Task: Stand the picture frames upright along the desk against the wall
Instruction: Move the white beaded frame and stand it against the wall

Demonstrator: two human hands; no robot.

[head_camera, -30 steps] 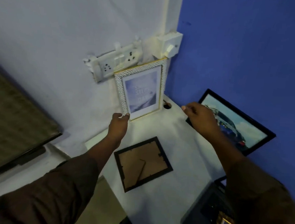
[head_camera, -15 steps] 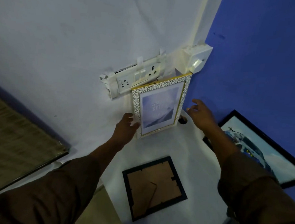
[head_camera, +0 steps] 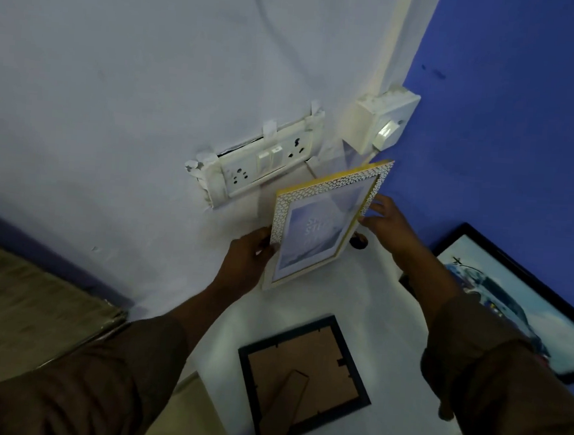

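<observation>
Since half a second ago, the right hand [head_camera: 386, 221] has closed in from open air at centre right and now touches the right edge of the pebbled gold-and-white frame [head_camera: 322, 225], while the whole view has swung so the frame sits just right of centre.

Largest first: the pale wall [head_camera: 119, 66] fills the upper left, the blue wall [head_camera: 528, 99] the upper right, and the white desk [head_camera: 390, 328] runs across the lower middle. At the right edge, a large black frame with a car picture [head_camera: 519, 304] leans upright against the blue wall, so that one looks done. Bottom centre, a black frame [head_camera: 303, 380] lies face down on the desk, its cardboard back and folded stand showing; that one is left to do.

The pebbled frame stands on its lower edge at the foot of the pale wall, tilted, its top corner just below the white switch box [head_camera: 386, 122] and right of the socket strip [head_camera: 265, 167]. The left hand [head_camera: 247, 262] pinches its lower left edge between thumb and fingers. The right hand's fingers rest extended along the opposite edge, steadying rather than clamping; whether they wrap behind it I cannot tell. The frame looks not yet settled, so I judge the task roughly a third of the way through.
</observation>
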